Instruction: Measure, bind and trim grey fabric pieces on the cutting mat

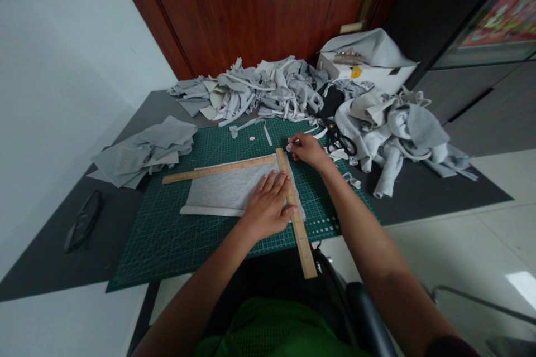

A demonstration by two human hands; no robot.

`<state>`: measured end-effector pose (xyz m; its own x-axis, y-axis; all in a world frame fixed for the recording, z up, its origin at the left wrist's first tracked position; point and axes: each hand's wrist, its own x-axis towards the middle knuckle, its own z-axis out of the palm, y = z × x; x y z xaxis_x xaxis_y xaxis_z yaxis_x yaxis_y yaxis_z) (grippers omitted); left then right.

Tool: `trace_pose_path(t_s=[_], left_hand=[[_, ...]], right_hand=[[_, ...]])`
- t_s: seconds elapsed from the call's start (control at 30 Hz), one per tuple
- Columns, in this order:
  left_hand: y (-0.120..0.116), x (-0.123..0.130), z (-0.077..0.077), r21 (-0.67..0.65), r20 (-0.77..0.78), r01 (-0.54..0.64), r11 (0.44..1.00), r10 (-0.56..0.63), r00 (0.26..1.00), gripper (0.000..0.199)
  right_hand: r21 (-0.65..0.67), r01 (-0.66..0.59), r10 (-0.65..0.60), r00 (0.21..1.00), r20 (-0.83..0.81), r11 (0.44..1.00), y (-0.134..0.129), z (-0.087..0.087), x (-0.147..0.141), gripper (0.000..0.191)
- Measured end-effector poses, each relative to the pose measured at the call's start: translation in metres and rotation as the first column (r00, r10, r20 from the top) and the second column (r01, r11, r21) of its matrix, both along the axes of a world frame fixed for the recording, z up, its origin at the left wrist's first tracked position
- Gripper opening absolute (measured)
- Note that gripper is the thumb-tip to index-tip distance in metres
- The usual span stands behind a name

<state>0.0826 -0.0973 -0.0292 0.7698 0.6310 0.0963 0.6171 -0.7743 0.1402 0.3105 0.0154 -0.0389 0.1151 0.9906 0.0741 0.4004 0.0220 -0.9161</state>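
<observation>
A grey piece of fabric (221,189) lies flat on the green cutting mat (159,240). My left hand (268,206) rests flat on it, fingers stretched out, with its fingertips and thumb against a wooden ruler (304,245) along the fabric's right side. A second wooden ruler (209,170) lies across the fabric's far edge. At the far end of the first ruler, my right hand (307,150) is closed in a pinch around a small pale piece (288,148), perhaps tailor's chalk; its kind is not clear.
Grey fabric scraps (268,89) are heaped along the back. More fabric (402,128) lies at right beside black scissors (345,145). Stacked fabric pieces (146,150) and eyeglasses (82,222) lie at left. A white box (377,75) stands back right. A small pink disc (252,138) lies on the mat.
</observation>
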Motion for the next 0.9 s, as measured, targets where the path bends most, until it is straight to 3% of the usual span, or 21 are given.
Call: trace_pose_path(t_s=[0.23,0.9], left_hand=[[0.001,0.000,0.002,0.009,-0.016,-0.005,1.000,0.005,1.000,0.075],[0.001,0.002,0.003,0.001,-0.017,-0.010,1.000,0.010,1.000,0.073]], right_hand=[[0.035,-0.008,0.003,0.989,0.146,0.999,-0.002,0.004,-0.002,0.002],[0.125,-0.122,0.057,0.901,0.430,0.985,-0.004,0.008,-0.003,0.007]])
